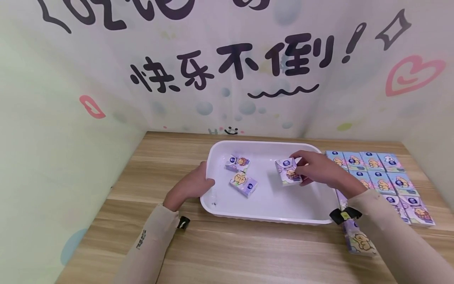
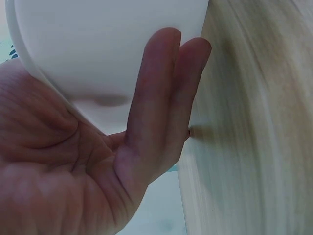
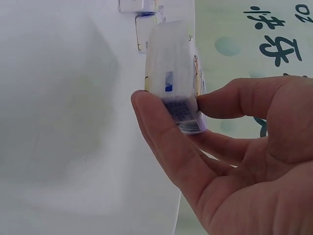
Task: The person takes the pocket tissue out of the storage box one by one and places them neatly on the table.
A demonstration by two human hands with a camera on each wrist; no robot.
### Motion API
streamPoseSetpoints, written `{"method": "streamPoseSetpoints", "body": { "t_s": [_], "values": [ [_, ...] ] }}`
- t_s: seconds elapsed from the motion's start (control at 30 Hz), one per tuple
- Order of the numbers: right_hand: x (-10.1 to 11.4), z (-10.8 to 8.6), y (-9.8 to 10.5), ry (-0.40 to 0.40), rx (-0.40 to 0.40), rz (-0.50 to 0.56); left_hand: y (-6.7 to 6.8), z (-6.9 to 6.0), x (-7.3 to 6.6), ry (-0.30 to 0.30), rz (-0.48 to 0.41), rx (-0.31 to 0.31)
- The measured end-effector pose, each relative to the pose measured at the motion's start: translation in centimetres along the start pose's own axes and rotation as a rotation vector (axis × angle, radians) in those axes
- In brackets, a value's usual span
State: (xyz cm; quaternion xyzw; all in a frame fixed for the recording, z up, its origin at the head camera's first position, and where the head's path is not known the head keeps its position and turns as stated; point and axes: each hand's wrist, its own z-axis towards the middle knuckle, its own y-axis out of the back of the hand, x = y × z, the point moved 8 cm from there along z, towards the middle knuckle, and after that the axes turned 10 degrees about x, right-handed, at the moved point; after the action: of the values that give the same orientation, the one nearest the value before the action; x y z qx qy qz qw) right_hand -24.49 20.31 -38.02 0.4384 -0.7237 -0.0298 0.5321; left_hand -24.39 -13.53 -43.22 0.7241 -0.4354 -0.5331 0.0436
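A white plastic basin [image 1: 271, 205] sits on the wooden table. My left hand [image 1: 193, 182] holds its left rim, thumb over the edge; in the left wrist view, fingers [image 2: 151, 93] lie along the outer wall. Over the right part of the basin, my right hand [image 1: 317, 169] pinches a small purple-and-white pocket tissue pack [image 1: 286, 169] between thumb and fingers. The right wrist view shows the end of that tissue pack [image 3: 168, 63], white under clear wrap. Two more tissue packs, one [image 1: 237, 162] behind the other [image 1: 244, 184], lie on the basin floor at left.
Right of the basin, several blue tissue packs [image 1: 383, 185] and purple ones [image 1: 415, 211] lie in rows. A single pack [image 1: 360, 238] is nearer the front, partly beneath my right forearm. A printed white curtain [image 1: 227, 106] hangs behind the table [image 1: 227, 252].
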Motion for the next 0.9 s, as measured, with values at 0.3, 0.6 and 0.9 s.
{"method": "streamPoseSetpoints", "body": {
  "t_s": [0.3,0.6,0.9],
  "values": [
    [-0.9,-2.2,0.8,0.004,-0.026,0.004,0.0,0.0,0.0,0.025,0.019,-0.001],
    [-1.7,-4.1,1.4,0.020,-0.050,-0.019,0.0,-0.1,0.1,0.051,0.024,0.000],
    [-2.1,-6.3,1.9,0.062,-0.081,-0.020,0.0,-0.1,0.2,0.063,0.032,-0.002]
  ]
}}
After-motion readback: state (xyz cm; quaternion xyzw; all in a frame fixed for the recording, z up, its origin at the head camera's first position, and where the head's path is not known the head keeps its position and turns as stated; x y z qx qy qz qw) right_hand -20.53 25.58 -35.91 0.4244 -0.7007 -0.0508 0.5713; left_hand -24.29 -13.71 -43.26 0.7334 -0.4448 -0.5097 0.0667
